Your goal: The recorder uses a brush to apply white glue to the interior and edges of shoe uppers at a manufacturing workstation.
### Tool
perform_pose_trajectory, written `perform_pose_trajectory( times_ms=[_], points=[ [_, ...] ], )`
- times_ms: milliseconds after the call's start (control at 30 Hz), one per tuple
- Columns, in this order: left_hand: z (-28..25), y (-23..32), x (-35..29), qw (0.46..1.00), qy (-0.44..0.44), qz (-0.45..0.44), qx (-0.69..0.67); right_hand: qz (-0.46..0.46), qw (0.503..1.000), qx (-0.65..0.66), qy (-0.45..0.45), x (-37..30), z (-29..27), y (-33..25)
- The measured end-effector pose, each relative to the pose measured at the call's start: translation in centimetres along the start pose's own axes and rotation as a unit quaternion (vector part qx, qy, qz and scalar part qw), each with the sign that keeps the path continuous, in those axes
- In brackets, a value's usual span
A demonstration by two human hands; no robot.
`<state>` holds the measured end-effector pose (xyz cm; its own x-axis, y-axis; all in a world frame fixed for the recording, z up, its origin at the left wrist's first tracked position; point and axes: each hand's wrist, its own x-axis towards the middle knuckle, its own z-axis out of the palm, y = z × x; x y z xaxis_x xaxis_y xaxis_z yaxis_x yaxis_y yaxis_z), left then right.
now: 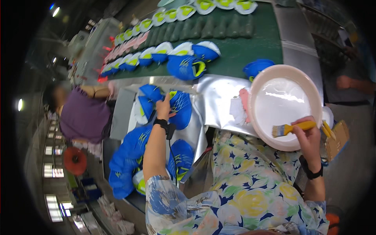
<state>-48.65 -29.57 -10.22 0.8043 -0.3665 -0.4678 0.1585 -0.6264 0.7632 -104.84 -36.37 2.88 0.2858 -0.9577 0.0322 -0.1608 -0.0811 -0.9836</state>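
With the fingers of my left hand (pixel 163 106) I grip a blue shoe upper (pixel 181 111) with a yellow-green lining, at the left of the metal worktop. More blue uppers (pixel 146 98) lie right beside that hand. My right hand (pixel 308 137) is closed round the yellow handle of a paintbrush (pixel 288 129). The brush's bristles are held over a round, pale pink basin (pixel 254 113) containing white liquid. Part of the gripped upper is hidden behind my left hand.
A heap of blue uppers (pixel 127 160) lies near my left forearm. On the green conveyor belt (pixel 231 53) ahead stand rows of uppers and dark foot-shaped forms (pixel 219 27). A blue upper (pixel 258 67) touches the basin's far side. A person in purple (pixel 85 113) sits at left.
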Motion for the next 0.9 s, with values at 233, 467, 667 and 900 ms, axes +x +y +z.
perform_pose_trajectory(
  times_ms=[233,467,667,900],
  points=[
    [0.2,-1.0,3.8,0.975,-0.211,0.028,0.070,-0.090,0.990,-0.108,0.009,2.4,-1.4,-0.2],
    [-4.2,5.1,-5.5,0.918,-0.261,0.197,-0.225,-0.096,0.979,-0.162,-0.075,6.9,0.2,2.0],
    [0.6,7.2,-7.5,0.916,-0.258,0.228,-0.208,-0.107,0.913,-0.285,-0.270,6.4,3.2,3.1],
    [11.1,9.5,-11.8,0.901,-0.277,0.280,-0.184,-0.044,0.945,-0.301,-0.120,7.0,-3.9,1.7]
  ],
)
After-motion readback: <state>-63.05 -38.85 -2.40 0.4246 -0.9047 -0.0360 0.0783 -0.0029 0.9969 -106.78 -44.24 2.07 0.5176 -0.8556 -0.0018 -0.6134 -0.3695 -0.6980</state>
